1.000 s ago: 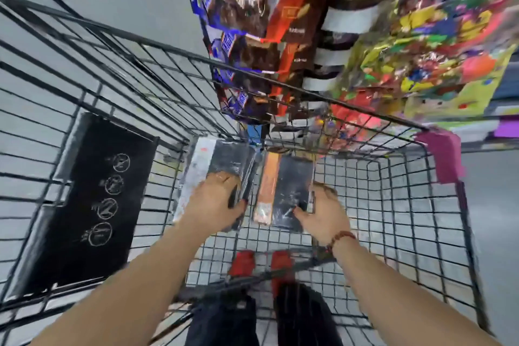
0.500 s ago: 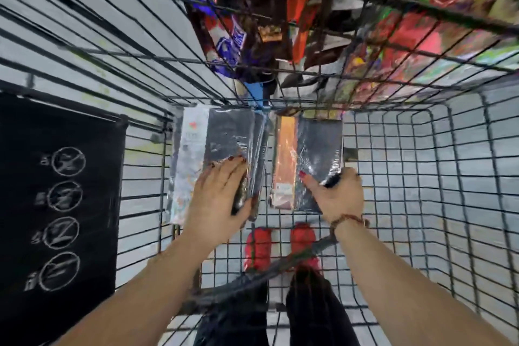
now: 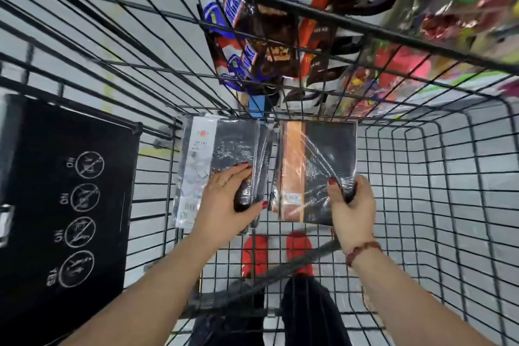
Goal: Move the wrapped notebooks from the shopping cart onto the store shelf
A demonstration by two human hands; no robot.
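Two wrapped notebooks lie inside the wire shopping cart. The left notebook is dark with a white strip and a barcode, sealed in shiny plastic. My left hand grips its near right edge, fingers on top and thumb at the side. The right notebook is black with an orange band, also in plastic. My right hand pinches its near right corner, thumb on the cover. The store shelf with hanging snack bags shows through the cart's far wall.
A black child-seat flap with white pictograms fills the cart's left side. Colourful packets hang at the upper right. My red shoes and the grey floor show through the cart's mesh bottom.
The view has dropped closer into the cart. Both hands have closed more firmly on the notebooks, the right hand shifting to the black-and-orange notebook's near right corner.
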